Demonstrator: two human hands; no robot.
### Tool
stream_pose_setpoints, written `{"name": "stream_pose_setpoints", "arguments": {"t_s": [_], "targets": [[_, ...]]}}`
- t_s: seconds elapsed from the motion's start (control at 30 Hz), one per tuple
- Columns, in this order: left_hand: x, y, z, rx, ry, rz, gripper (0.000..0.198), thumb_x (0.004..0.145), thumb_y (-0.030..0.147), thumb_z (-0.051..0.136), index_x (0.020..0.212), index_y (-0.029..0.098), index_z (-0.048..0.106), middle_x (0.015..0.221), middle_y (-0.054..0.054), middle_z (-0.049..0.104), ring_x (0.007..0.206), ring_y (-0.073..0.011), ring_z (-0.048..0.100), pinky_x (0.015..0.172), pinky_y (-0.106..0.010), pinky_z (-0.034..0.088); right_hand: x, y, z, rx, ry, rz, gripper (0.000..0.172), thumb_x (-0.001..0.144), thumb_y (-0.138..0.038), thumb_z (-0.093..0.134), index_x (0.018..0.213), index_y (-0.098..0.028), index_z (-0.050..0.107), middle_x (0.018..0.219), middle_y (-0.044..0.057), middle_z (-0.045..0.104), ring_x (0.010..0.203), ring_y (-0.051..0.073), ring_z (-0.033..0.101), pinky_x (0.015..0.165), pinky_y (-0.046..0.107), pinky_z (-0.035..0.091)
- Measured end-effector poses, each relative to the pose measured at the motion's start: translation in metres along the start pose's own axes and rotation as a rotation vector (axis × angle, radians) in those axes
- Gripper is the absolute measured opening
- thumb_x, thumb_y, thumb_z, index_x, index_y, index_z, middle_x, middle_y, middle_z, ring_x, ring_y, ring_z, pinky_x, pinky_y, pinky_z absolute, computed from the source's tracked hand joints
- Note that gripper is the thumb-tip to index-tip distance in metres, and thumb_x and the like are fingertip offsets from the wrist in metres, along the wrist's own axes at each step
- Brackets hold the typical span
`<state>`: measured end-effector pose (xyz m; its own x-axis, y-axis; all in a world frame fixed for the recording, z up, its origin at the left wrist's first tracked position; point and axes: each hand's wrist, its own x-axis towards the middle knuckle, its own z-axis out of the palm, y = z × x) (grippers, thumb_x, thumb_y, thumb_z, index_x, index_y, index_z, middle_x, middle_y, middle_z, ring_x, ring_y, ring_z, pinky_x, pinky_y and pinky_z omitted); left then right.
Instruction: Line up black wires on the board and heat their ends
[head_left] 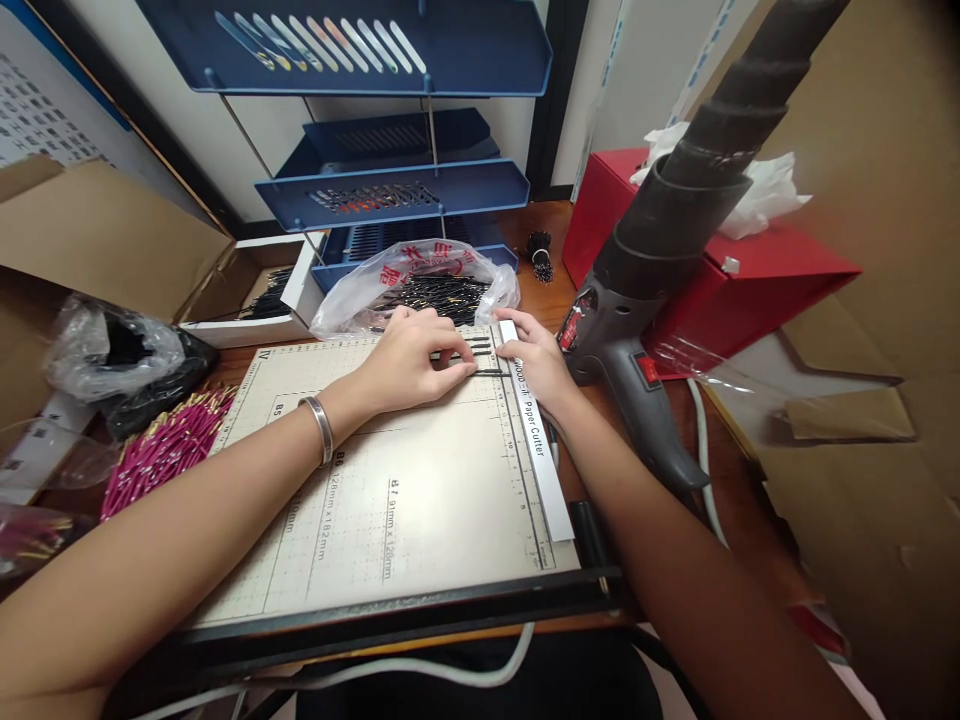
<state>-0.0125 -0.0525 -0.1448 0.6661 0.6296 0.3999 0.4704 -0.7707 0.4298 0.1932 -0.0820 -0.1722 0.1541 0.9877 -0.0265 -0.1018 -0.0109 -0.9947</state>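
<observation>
A paper cutter (pixel 442 500) with a cream board and printed size lines lies in front of me. Thumb and forefinger of my left hand (pixel 416 360) pinch a thin black strand (pixel 491 373), which runs rightward to the cutter's edge strip. Short dark pieces (pixel 481 346) sit just beyond that strand, near the board's far right corner. My right hand (pixel 536 360) is closed over the far end of the white strip (pixel 534 430) marked "Paper Cutter". Some of its fingers are hidden behind the strip.
Behind the board, a clear plastic bag (pixel 442 290) holds many black strands. Magenta strands with gold ends (pixel 169 445) lie left. A heat gun (pixel 637 300) stands right, before a red box (pixel 780 270). Blue tiered trays (pixel 397 185) rise behind. A white cable (pixel 420 672) crosses the front.
</observation>
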Motion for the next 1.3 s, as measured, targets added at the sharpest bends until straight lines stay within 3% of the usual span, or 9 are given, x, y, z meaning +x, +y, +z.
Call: {"name": "stream_pose_setpoints", "arguments": {"t_s": [0.43,0.8,1.07,1.3], "targets": [[-0.002,0.005,-0.007,-0.017,-0.099,0.062,0.026,0.093,0.041,0.066,0.080,0.024,0.080,0.067,-0.002,0.066,0.079,-0.0204,0.054,0.084,-0.043,0.027,0.001,0.001,0.001,-0.003,-0.011,-0.003,0.064,0.053,-0.031,0.071,0.116,-0.024,0.065,0.117,0.005,0.075,0.121,0.031,0.066,0.120,0.049,0.047],[-0.001,-0.002,-0.006,0.010,-0.060,0.035,0.023,0.092,0.042,0.071,0.081,0.026,0.082,0.067,-0.002,0.068,0.078,-0.0198,0.053,0.086,-0.044,0.026,0.000,0.001,-0.001,-0.019,-0.001,-0.010,0.063,0.054,-0.031,0.072,0.116,-0.024,0.065,0.119,0.005,0.075,0.123,0.031,0.066,0.122,0.049,0.045],[0.000,-0.006,-0.005,0.053,-0.017,0.091,0.023,0.095,0.039,0.068,0.084,0.026,0.083,0.069,-0.002,0.070,0.076,-0.0196,0.051,0.087,-0.045,0.026,0.001,0.001,-0.001,0.000,-0.004,0.004,0.065,0.052,-0.031,0.073,0.116,-0.024,0.065,0.121,0.005,0.074,0.125,0.032,0.065,0.124,0.051,0.043],[-0.001,-0.005,-0.004,0.083,0.004,0.111,0.024,0.095,0.038,0.066,0.083,0.025,0.082,0.069,-0.003,0.070,0.076,-0.0200,0.050,0.086,-0.045,0.026,-0.003,-0.004,-0.003,0.007,-0.054,0.045,0.070,0.054,-0.031,0.072,0.123,-0.025,0.062,0.132,0.006,0.073,0.131,0.033,0.063,0.123,0.052,0.044]]}}
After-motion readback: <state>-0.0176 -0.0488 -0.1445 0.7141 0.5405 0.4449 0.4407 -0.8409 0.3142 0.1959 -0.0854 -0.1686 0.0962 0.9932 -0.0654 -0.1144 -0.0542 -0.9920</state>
